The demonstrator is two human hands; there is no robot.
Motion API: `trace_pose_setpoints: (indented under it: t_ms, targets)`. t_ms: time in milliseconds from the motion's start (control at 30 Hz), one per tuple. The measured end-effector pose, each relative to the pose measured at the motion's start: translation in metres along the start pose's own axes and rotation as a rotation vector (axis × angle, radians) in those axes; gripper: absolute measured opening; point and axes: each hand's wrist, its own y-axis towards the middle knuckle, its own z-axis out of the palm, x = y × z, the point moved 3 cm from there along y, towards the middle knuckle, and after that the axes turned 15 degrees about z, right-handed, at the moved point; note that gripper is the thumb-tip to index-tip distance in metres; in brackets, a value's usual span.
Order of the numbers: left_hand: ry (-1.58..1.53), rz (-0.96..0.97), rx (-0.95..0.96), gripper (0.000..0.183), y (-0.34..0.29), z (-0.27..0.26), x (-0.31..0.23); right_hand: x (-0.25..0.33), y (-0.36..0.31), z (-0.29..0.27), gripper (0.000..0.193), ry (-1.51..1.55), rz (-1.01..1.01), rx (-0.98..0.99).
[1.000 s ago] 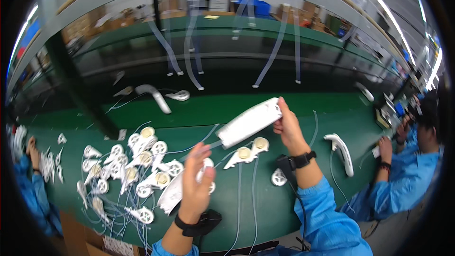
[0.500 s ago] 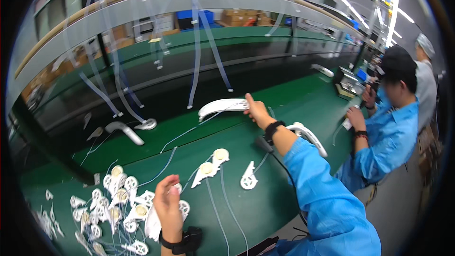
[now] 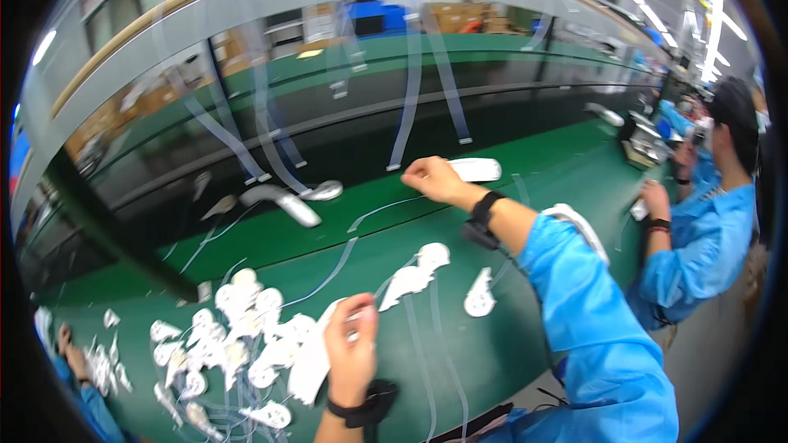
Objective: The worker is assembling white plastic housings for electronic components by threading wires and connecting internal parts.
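My right hand (image 3: 435,179) is over the left end of a long white curved plastic arm (image 3: 478,169), which lies near the seam of the bench. Its fingers are pinched together; what is between them is hidden. A thin pale-blue cable (image 3: 386,208) runs left from beneath it. My left hand (image 3: 351,349) is raised at the front, fingers loosely curled and the thumb apart. Beside it lies a smooth white shell piece (image 3: 310,367), and a heap of small white parts with round ends (image 3: 234,353) and cables spreads to its left.
Two joined white parts (image 3: 410,283) and a single one (image 3: 479,299) lie on the green bench (image 3: 525,312). Flat cables (image 3: 447,74) hang from an overhead rail. A grey-white arm (image 3: 287,203) rests further back. A co-worker (image 3: 698,238) sits right; another person's hand (image 3: 75,357) is at far left.
My right hand has moved from the right end of the curved arm to its left end, and its fingers have drawn together. My left hand's fingers have curled more. The view has shifted left.
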Motion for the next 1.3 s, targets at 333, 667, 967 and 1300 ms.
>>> trace_pose_setpoints:
  t_ms: [333, 667, 967, 1300]
  targets:
    - [0.017, -0.011, 0.016, 0.024, -0.005, -0.001, -0.004, 0.101, 0.028, 0.114, 0.098, -0.314, -0.111, 0.09]
    - [0.022, 0.025, 0.042, 0.023, -0.003, 0.001, -0.006, 0.093, 0.025, 0.124, 0.068, -0.643, -0.154, 0.098]
    - [0.031, 0.041, 0.043, 0.021, -0.004, 0.004, -0.004, 0.081, 0.004, 0.089, 0.042, -0.441, -0.203, -0.032]
    - [-0.503, -0.353, 0.112, 0.042, -0.006, 0.007, 0.016, 0.108, -0.109, -0.006, 0.033, -0.016, -0.512, 0.352]
